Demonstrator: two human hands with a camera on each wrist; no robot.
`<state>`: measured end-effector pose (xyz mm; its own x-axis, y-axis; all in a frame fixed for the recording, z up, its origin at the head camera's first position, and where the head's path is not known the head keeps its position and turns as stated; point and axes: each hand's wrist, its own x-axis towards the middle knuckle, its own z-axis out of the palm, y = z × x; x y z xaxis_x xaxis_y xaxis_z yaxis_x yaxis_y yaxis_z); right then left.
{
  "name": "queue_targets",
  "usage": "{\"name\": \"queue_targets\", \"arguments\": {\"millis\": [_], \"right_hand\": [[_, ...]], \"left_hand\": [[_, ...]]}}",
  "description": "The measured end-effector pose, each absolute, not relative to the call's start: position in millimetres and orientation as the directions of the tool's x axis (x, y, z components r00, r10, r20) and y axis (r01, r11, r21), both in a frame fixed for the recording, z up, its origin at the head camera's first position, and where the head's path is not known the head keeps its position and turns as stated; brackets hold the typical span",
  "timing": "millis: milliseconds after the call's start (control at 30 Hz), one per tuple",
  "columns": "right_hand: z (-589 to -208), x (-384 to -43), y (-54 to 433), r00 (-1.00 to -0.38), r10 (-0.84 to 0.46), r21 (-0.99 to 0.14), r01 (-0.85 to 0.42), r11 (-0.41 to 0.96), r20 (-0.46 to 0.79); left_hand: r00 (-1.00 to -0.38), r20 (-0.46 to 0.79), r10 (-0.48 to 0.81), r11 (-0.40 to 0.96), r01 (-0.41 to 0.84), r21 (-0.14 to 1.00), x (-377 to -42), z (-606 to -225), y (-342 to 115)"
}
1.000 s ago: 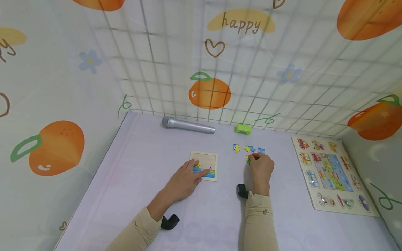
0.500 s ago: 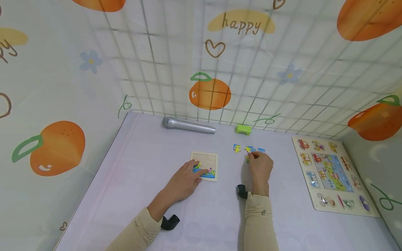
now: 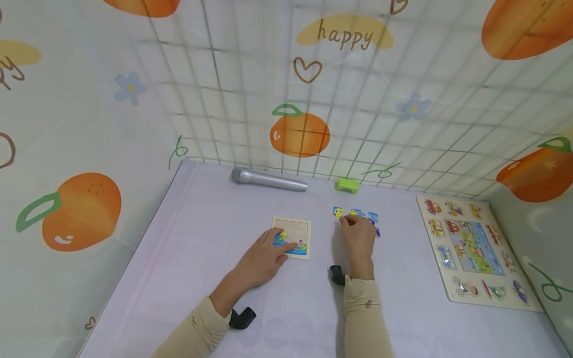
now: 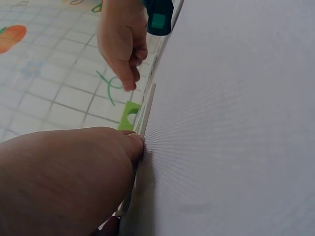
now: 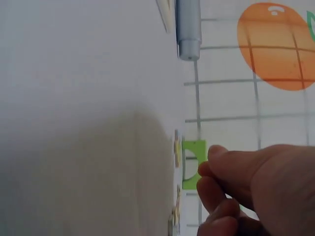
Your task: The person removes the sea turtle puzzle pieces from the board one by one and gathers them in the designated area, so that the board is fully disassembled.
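Note:
Fingers spread, my left hand (image 3: 259, 261) rests over the lower left of a small wooden puzzle tray (image 3: 299, 224), where blue, green and yellow jigsaw pieces sit along the bottom. My right hand (image 3: 359, 241) is to the tray's right, thumb and fingertips drawn together close above the tabletop. I cannot tell whether a piece is between them. Just beyond those fingertips lie a yellow-and-blue jigsaw piece (image 3: 337, 212) and a blue piece (image 3: 373, 217). A purple piece (image 3: 378, 232) shows at the hand's right side. The right wrist view shows the curled fingers (image 5: 211, 191) side-on.
A silver toy microphone (image 3: 268, 179) and a green arch block (image 3: 347, 185) lie along the back wall. A large wooden vehicle puzzle board (image 3: 479, 253) takes up the right side. Black curved devices (image 3: 242, 317) are at both wrists. Fabric-covered walls with a grid border the table.
My right hand has shifted left and its fingertips are nearer the leftmost loose piece; a purple piece has come into sight behind it. The left hand stays on the tray.

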<state>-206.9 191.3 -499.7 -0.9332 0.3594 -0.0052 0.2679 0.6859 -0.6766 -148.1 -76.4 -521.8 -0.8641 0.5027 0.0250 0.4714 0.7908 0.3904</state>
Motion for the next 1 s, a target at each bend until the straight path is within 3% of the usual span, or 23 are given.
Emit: {"name": "queue_targets", "arguments": {"millis": [567,833,1000], "right_hand": [[-501.3,-206.7,147.8,-0.99,0.131,-0.697,0.129,0.705,-0.051],[-495.9,-205.2,120.3,-0.995,-0.087,-0.751,-0.029,0.66,-0.038],[-497.1,-206.5,108.7,-0.981,-0.18,-0.758,-0.059,0.65,-0.078]], "left_hand": [[-0.899,-0.058,0.434,0.791,0.349,0.502,-145.0,-521.7,-76.9],[-0.895,-0.054,0.443,0.806,0.371,0.462,-144.9,-520.5,-77.1],[-0.892,-0.045,0.449,0.803,0.382,0.457,-144.1,-518.3,-77.3]]}}
